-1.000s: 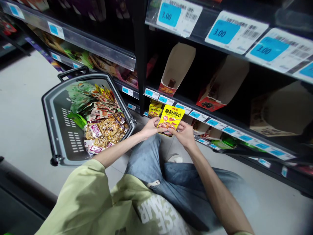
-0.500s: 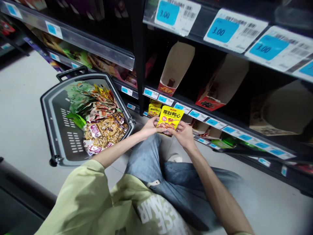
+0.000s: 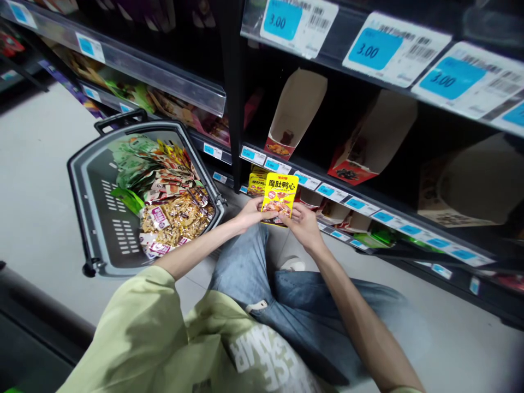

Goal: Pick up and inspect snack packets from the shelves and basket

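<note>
A yellow packet of duck heart snack (image 3: 280, 194) is held upright between my two hands, its printed front toward me. My left hand (image 3: 252, 214) grips its lower left edge, the thumb lying across the front. On the lower right, my right hand (image 3: 302, 222) pinches the same packet, the fingers partly hidden behind it. More yellow packets (image 3: 256, 183) of like look stand just behind, at the lower shelf's left end. To the left on the floor, a grey shopping basket (image 3: 98, 218) holds many snack packets (image 3: 174, 215) in brown, green and red wrappers.
Black shelving with price tags (image 3: 368, 52) rises in front and to the right. Open cardboard display boxes (image 3: 297, 109) stand on the middle shelf. My bent legs in jeans (image 3: 241, 267) are below my hands. A dark object (image 3: 33, 327) lies at the lower left.
The yellow packet has shifted slightly left and turned from a rightward tilt to nearly straight. Both hands keep hold of it, and the basket stays in place.
</note>
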`<state>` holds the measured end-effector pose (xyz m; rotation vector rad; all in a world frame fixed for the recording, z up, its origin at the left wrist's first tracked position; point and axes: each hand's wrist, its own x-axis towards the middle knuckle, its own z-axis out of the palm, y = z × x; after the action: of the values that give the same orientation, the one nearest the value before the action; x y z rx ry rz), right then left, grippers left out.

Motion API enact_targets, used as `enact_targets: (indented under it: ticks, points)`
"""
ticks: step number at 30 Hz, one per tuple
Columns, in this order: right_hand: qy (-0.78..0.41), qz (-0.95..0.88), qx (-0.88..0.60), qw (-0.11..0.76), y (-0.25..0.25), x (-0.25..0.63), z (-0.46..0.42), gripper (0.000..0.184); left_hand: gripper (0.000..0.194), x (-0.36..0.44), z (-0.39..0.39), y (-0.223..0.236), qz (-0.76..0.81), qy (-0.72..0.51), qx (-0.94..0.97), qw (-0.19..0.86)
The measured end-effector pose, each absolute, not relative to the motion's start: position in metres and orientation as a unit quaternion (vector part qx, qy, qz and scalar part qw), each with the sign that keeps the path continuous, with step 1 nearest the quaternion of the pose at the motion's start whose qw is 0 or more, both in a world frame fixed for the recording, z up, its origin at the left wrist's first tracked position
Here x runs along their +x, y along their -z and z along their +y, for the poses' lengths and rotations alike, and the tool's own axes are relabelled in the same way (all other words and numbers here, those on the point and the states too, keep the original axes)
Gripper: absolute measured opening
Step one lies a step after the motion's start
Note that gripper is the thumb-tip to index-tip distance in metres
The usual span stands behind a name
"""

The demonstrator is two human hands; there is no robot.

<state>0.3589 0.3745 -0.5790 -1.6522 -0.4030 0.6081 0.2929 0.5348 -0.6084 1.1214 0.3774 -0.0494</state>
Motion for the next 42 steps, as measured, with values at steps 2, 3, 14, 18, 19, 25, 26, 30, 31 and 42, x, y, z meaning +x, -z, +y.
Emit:
enact_targets:
  ticks: [2, 3, 14, 18, 19, 25, 26, 30, 31, 42]
  points:
    - [-0.279, -0.176, -0.718, 0.614, 0.578, 0.358, 0.375, 0.04, 0.054, 0.293, 0.535, 0.607, 0.187, 0.019, 0.536, 0.823]
    - [-0.283, -0.176, -0.718, 0.61, 0.578, 0.358, 0.375, 0.042, 0.054, 0.293, 0.535, 0.607, 0.191, 0.015, 0.541, 0.819]
    - [-0.283, -0.178, -0.707, 0.623, 0.575, 0.356, 0.376, 0.032, 0.049, 0.292, 0.533, 0.603, 0.163, -0.016, 0.607, 0.778]
    - [-0.286, -0.191, -0.715, 0.609, 0.576, 0.355, 0.376, 0.034, 0.046, 0.29, 0.535, 0.606, 0.151, -0.038, 0.71, 0.687]
    - [-0.286, -0.195, -0.721, 0.601, 0.576, 0.354, 0.376, 0.034, 0.045, 0.29, 0.535, 0.606, 0.148, -0.043, 0.741, 0.654]
    - [-0.273, -0.205, -0.758, 0.556, 0.587, 0.356, 0.37, 0.034, 0.042, 0.285, 0.535, 0.595, 0.111, -0.068, 0.828, 0.546]
    - [-0.276, -0.202, -0.756, 0.558, 0.588, 0.357, 0.369, 0.035, 0.043, 0.285, 0.535, 0.593, 0.106, -0.069, 0.828, 0.546]
    - [-0.303, -0.179, -0.738, 0.576, 0.586, 0.359, 0.367, 0.044, 0.042, 0.284, 0.534, 0.589, 0.099, -0.066, 0.826, 0.551]
    - [-0.308, -0.174, -0.732, 0.582, 0.584, 0.36, 0.368, 0.046, 0.042, 0.284, 0.534, 0.589, 0.097, -0.065, 0.825, 0.553]
    - [-0.234, -0.159, -0.736, 0.615, 0.573, 0.351, 0.377, 0.04, 0.088, 0.29, 0.54, 0.597, 0.094, -0.161, 0.819, 0.543]
